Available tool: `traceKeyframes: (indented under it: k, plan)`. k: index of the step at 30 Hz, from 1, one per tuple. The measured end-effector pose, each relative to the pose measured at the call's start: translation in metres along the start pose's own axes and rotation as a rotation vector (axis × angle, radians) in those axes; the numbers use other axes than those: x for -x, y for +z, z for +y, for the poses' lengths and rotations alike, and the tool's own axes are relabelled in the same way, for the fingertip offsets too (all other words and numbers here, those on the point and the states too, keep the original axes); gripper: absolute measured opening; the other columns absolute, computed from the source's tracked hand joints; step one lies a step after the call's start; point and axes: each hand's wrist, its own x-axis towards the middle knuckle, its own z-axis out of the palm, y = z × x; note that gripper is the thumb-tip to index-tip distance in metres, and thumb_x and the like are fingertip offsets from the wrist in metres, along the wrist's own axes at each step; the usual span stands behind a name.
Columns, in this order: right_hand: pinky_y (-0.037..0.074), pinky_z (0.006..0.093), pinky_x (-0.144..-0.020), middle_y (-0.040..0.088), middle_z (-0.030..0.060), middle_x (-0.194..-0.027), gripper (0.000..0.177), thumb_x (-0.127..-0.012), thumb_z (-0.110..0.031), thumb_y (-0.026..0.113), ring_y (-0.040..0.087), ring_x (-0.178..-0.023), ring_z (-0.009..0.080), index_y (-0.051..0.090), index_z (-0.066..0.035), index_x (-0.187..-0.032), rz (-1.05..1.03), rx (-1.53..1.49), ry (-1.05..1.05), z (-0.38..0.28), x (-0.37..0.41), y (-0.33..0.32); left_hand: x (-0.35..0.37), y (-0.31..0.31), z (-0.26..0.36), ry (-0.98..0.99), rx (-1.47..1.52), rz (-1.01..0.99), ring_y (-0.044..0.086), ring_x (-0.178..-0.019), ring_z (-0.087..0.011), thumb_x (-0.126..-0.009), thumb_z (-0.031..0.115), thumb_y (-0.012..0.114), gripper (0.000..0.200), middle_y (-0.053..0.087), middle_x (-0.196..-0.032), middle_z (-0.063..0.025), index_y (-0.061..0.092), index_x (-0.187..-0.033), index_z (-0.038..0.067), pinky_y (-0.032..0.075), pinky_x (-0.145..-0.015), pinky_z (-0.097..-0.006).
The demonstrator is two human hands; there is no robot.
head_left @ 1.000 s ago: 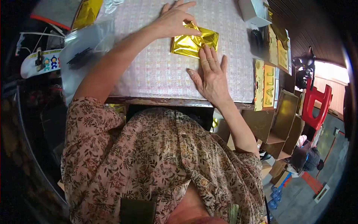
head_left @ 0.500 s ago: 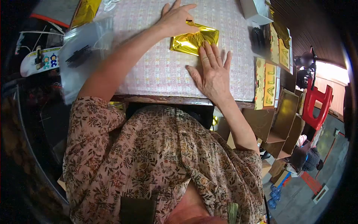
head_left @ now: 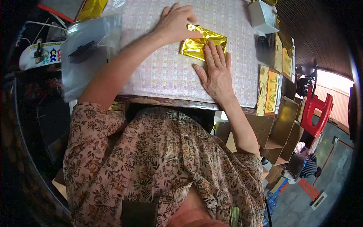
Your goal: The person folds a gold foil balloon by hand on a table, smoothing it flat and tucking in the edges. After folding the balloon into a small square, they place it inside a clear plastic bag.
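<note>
A shiny gold foil piece (head_left: 194, 47), folded roughly into a rectangle and creased, lies flat on the checked tablecloth. My left hand (head_left: 176, 24) is at its upper left, fingers spread toward the far side and the thumb stretched over the foil's top edge. From the near side, my right hand (head_left: 218, 73) lies flat, with its fingertips pressing on the right part of the foil and its thumb out on the cloth. Neither hand grips anything. Some of the foil under the fingers is hidden.
Clear plastic sheets (head_left: 90, 53) hang over the table's left edge. More gold foil (head_left: 90, 9) is at the far left corner. A white box (head_left: 262, 17) and a yellow "FALL" package (head_left: 271, 90) stand along the right edge. Cardboard boxes (head_left: 278, 132) and a red stool (head_left: 317, 109) are beyond.
The left thumb has shifted on the foil's upper edge, baring its top left corner. The right hand stays flat on the foil. The whole view has shifted slightly.
</note>
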Motion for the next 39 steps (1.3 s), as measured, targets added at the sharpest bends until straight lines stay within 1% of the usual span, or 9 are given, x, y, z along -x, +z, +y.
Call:
traceKeyframes:
  k: [2,3,5,6,8,11,20,28,39]
  plan:
    - [0.021,0.0614,-0.122,0.039,0.0212,-0.162,0.073,-0.101,-0.045,0.061,0.031,-0.152,0.041,0.042,0.003,-0.153,-0.001,-0.008,-0.007,-0.001,-0.001,0.001,0.011,-0.005,-0.001,0.059,0.008,0.197,0.03,-0.153,-0.0385,-0.087,0.054,0.075,0.066,0.045,-0.161,-0.0082,0.063,-0.14,0.016,0.017,-0.122,-0.0621]
    - [0.021,0.0614,-0.122,0.038,0.0213,-0.162,0.073,-0.101,-0.044,0.061,0.031,-0.152,0.0411,0.042,0.003,-0.153,0.0,-0.01,-0.005,-0.001,-0.001,0.001,0.014,-0.01,0.002,0.056,0.008,0.197,0.03,-0.153,-0.0385,-0.087,0.054,0.075,0.066,0.045,-0.161,-0.0082,0.063,-0.14,0.016,0.017,-0.122,-0.0621]
    - [0.022,0.0614,-0.122,0.038,0.0213,-0.162,0.073,-0.101,-0.044,0.062,0.031,-0.152,0.0412,0.042,0.003,-0.153,-0.001,-0.01,0.003,0.0,-0.001,0.0,0.025,-0.019,0.015,0.259,-0.184,0.231,0.032,-0.153,-0.0316,-0.097,0.05,0.066,0.065,0.045,-0.161,-0.0041,0.051,-0.151,0.018,0.015,-0.124,-0.0624]
    - [0.022,0.0613,-0.122,0.038,0.0214,-0.162,0.073,-0.101,-0.044,0.062,0.031,-0.152,0.0415,0.042,0.003,-0.153,-0.009,-0.01,0.001,0.0,-0.001,-0.001,0.031,-0.018,0.022,0.261,-0.181,0.23,0.032,-0.153,-0.0316,-0.097,0.05,0.066,0.065,0.045,-0.161,-0.0041,0.051,-0.151,0.018,0.015,-0.124,-0.0624]
    - [0.022,0.0613,-0.122,0.038,0.0215,-0.162,0.073,-0.1,-0.044,0.062,0.031,-0.152,0.0417,0.042,0.003,-0.153,-0.016,-0.011,-0.005,-0.001,-0.001,-0.001,0.041,-0.016,0.033,0.41,-0.263,0.085,0.027,-0.156,-0.0252,-0.101,0.058,0.053,0.074,0.039,-0.164,-0.007,0.038,-0.159,0.014,0.007,-0.126,-0.0619]
    - [0.022,0.0613,-0.122,0.039,0.0216,-0.161,0.073,-0.1,-0.043,0.063,0.032,-0.151,0.0419,0.043,0.003,-0.153,0.006,-0.029,0.006,-0.002,-0.001,-0.001,0.048,-0.011,0.034,0.394,-0.246,-0.005,0.034,-0.153,-0.0217,-0.104,0.047,0.054,0.061,0.041,-0.163,-0.0018,0.045,-0.156,0.016,0.009,-0.126,-0.062]
    - [0.022,0.0614,-0.122,0.041,0.0213,-0.16,0.074,-0.099,-0.042,0.065,0.034,-0.151,0.0406,0.042,0.003,-0.153,0.002,-0.05,0.006,0.0,-0.001,-0.003,0.053,-0.003,0.03,0.344,-0.212,-0.045,0.034,-0.153,-0.0195,-0.104,0.045,0.054,0.065,0.039,-0.165,-0.0019,0.039,-0.159,0.014,0.008,-0.127,-0.0601]
    - [0.012,0.0582,-0.125,0.036,0.0155,-0.164,0.077,-0.104,-0.056,0.047,0.028,-0.155,0.0321,0.034,-0.003,-0.159,-0.086,0.083,0.013,0.013,0.008,-0.013,0.052,-0.005,0.028,0.38,-0.221,-0.072,0.031,-0.154,-0.0202,-0.103,0.043,0.056,0.066,0.038,-0.165,-0.003,0.038,-0.16,0.013,0.007,-0.127,-0.059]
    - [0.015,0.0524,-0.127,0.031,0.012,-0.168,0.064,-0.11,-0.043,0.041,0.027,-0.155,0.0308,0.029,-0.008,-0.162,0.039,0.067,0.047,0.053,-0.017,0.014,0.049,-0.004,0.028,0.394,-0.317,-0.05,0.031,-0.154,-0.0177,-0.105,0.049,0.05,0.064,0.039,-0.165,-0.0027,0.04,-0.159,0.016,0.008,-0.128,-0.0566]
